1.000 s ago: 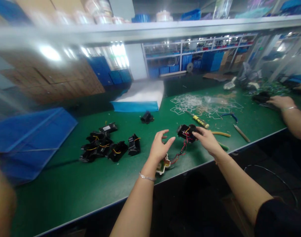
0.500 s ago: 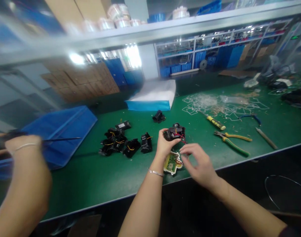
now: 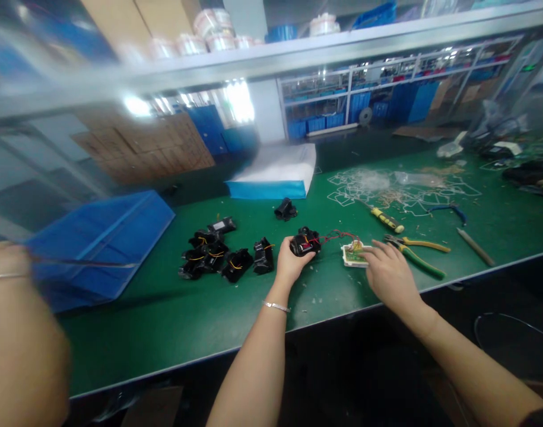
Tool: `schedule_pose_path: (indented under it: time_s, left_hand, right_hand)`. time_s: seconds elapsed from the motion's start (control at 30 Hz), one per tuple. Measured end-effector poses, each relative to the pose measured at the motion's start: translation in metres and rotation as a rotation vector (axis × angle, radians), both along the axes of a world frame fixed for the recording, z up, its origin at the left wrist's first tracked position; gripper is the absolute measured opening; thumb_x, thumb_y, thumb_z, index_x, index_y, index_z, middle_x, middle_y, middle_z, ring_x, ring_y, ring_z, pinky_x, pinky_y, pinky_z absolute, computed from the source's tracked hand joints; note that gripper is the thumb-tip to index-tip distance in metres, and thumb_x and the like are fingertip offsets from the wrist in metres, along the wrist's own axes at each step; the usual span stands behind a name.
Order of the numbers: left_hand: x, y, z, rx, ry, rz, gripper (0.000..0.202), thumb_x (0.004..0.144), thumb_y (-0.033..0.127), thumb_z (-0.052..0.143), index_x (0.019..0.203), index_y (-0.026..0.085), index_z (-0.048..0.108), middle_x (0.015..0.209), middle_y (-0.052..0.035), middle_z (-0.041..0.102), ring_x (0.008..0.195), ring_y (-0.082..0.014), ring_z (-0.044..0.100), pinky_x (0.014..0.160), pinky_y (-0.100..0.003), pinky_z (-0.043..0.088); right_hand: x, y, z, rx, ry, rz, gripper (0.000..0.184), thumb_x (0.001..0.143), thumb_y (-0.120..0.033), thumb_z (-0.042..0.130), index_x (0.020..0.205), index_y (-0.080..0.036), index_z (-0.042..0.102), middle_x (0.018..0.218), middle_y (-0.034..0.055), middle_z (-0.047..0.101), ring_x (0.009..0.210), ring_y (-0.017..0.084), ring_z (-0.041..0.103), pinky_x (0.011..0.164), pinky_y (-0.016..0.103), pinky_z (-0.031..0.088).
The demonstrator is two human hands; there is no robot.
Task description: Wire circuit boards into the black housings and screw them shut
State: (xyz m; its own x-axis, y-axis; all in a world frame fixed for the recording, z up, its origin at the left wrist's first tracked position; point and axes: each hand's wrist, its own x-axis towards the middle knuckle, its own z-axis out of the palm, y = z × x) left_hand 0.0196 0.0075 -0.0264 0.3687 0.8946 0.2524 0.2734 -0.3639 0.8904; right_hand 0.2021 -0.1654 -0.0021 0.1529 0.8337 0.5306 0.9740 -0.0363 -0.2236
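My left hand [image 3: 292,264] is closed around a black plastic housing [image 3: 307,242] with parts and wires inside it. Red wires [image 3: 336,233] run from the housing to a green circuit board [image 3: 353,255] set in a white frame. The fingers of my right hand [image 3: 389,270] grip the right side of that board, just above the green bench top. Left of my left hand, several black housings [image 3: 215,255] with yellow wires lie in a group, one of them [image 3: 263,256] a little apart. Farther back sits another black part [image 3: 285,209].
Pliers [image 3: 420,252], a screwdriver [image 3: 387,219], blue-handled pliers [image 3: 451,210] and a pen-like stick [image 3: 475,246] lie at right, before tangled white wire loops [image 3: 364,187]. A blue bin [image 3: 106,237] stands left, beside a co-worker's blurred arm [image 3: 22,332]. Behind is a white-and-blue block [image 3: 275,172].
My right hand has moved right with the circuit board, which now lies apart from the housing with the wires stretched between. The housing has tilted. The co-worker's arm has shifted left.
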Motion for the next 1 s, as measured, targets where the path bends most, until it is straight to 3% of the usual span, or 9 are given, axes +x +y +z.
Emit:
schedule_pose_path:
  time_s: [0.17,0.23,0.3,0.4,0.53,0.7,0.8,0.9,1.0]
  left_hand:
    - [-0.009,0.0,0.0,0.117,0.162,-0.002,0.057,0.055,0.031,0.081,0.102,0.018,0.051,0.097,-0.0041,0.059,0.095,-0.0216,0.055,0.087,-0.037,0.044]
    - [-0.013,-0.002,-0.001,0.176,0.249,0.048,0.057,0.053,0.028,0.082,0.101,0.019,0.052,0.096,-0.0041,0.058,0.098,-0.0237,0.052,0.088,-0.038,0.043]
    - [-0.017,-0.005,-0.003,0.188,0.305,0.071,0.057,0.054,0.027,0.081,0.103,0.02,0.053,0.097,-0.0051,0.058,0.101,-0.0255,0.05,0.088,-0.039,0.042]
    - [-0.02,-0.011,-0.007,0.202,0.365,0.039,0.054,0.058,0.029,0.078,0.106,0.023,0.053,0.103,-0.006,0.059,0.105,-0.0273,0.048,0.09,-0.041,0.041]
    - [-0.023,-0.016,-0.01,0.273,0.404,-0.015,0.05,0.062,0.031,0.075,0.108,0.025,0.055,0.11,-0.0055,0.059,0.11,-0.028,0.045,0.095,-0.043,0.039]
    - [-0.035,-0.012,0.0,0.196,0.363,-0.191,0.073,0.06,0.018,0.072,0.129,0.021,0.047,0.133,-0.0097,0.048,0.126,-0.0284,0.039,0.108,-0.044,0.03]
    - [-0.034,-0.015,0.015,0.145,0.191,-0.285,0.074,0.072,0.024,0.066,0.139,0.024,0.035,0.144,-0.0077,0.038,0.134,-0.0242,0.033,0.113,-0.04,0.025]
    - [-0.016,-0.025,0.025,0.17,0.138,-0.133,0.059,0.085,0.041,0.055,0.138,0.026,0.037,0.138,-0.0059,0.047,0.128,-0.0202,0.042,0.109,-0.035,0.031]
    - [0.008,-0.033,0.027,0.196,0.288,0.034,0.051,0.086,0.054,0.05,0.131,0.031,0.045,0.125,-0.002,0.059,0.114,-0.0182,0.055,0.097,-0.03,0.041]
  right_hand:
    - [-0.051,0.02,0.018,0.046,0.324,0.271,0.04,0.087,-0.015,0.041,0.125,-0.022,0.054,0.14,0.0073,0.044,0.118,0.021,0.052,0.098,0.038,0.046]
    - [-0.069,0.035,0.017,0.008,0.379,0.303,0.051,0.087,-0.018,0.042,0.138,-0.019,0.041,0.146,0.011,0.036,0.116,0.022,0.054,0.095,0.037,0.049]
    - [-0.079,0.048,0.012,-0.071,0.378,0.274,0.054,0.087,-0.021,0.044,0.141,-0.014,0.035,0.14,0.0156,0.044,0.112,0.023,0.057,0.093,0.037,0.048]
    - [-0.082,0.056,0.001,-0.239,0.322,0.177,0.036,0.091,-0.025,0.043,0.124,-0.014,0.052,0.114,0.0136,0.063,0.101,0.024,0.062,0.088,0.036,0.048]
    - [-0.082,0.051,-0.008,-0.425,0.224,-0.001,0.029,0.093,-0.039,0.041,0.099,-0.017,0.059,0.09,0.011,0.069,0.084,0.024,0.066,0.075,0.034,0.048]
    - [-0.085,0.046,-0.011,-0.449,0.197,-0.003,0.038,0.094,-0.049,0.036,0.084,-0.019,0.058,0.085,0.0085,0.068,0.08,0.023,0.066,0.068,0.031,0.046]
    - [-0.088,0.046,-0.012,-0.426,0.172,-0.011,0.033,0.095,-0.041,0.036,0.086,-0.019,0.058,0.088,0.0077,0.068,0.08,0.022,0.066,0.067,0.03,0.045]
    - [-0.093,0.046,-0.016,-0.409,0.132,-0.032,0.029,0.094,-0.037,0.037,0.088,-0.019,0.06,0.088,0.0073,0.068,0.08,0.022,0.066,0.066,0.029,0.044]
    - [-0.098,0.045,-0.021,-0.396,0.104,-0.049,0.033,0.095,-0.038,0.037,0.085,-0.02,0.062,0.085,0.0064,0.069,0.078,0.022,0.066,0.065,0.029,0.042]
